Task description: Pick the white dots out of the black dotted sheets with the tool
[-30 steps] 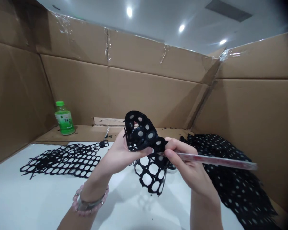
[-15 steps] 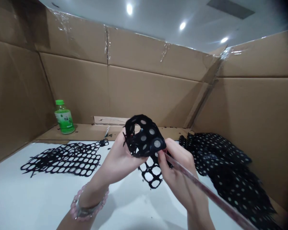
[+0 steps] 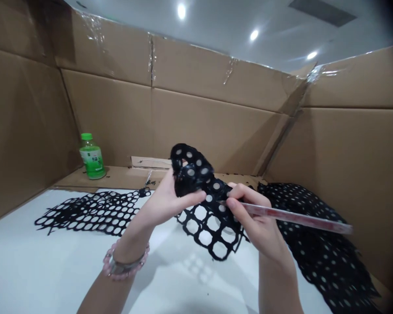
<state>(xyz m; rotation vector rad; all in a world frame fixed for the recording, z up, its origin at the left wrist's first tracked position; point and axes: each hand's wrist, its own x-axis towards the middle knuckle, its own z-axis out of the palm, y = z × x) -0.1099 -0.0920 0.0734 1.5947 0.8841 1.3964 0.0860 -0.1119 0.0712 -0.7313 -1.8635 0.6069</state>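
A piece of black perforated fabric [image 3: 216, 186] hangs in the air between my hands, curled over at its upper end. Its lower part is an open net of large round holes. My left hand [image 3: 170, 198] is closed round the curled end, thumb lying along the front. In my right hand [image 3: 252, 211] is a slim tool with a long, flat, clear-and-reddish handle [image 3: 298, 216]. Its thin tip points left against the fabric, too small to make out fully. The right fingertips also touch the fabric's edge.
Black netting [image 3: 108, 218] lies on the white table [image 3: 52, 270] at left. A larger pile of black dotted fabric [image 3: 321, 244] is at right. A green-capped bottle [image 3: 93, 159] stands back left. Cardboard walls [image 3: 209, 126] enclose the table; dark scraps lie along the back.
The fabric has turned and opened out, showing more of its netted lower part. The tool's handle has swung from pointing down-right to nearly level. My right hand has shifted slightly right.
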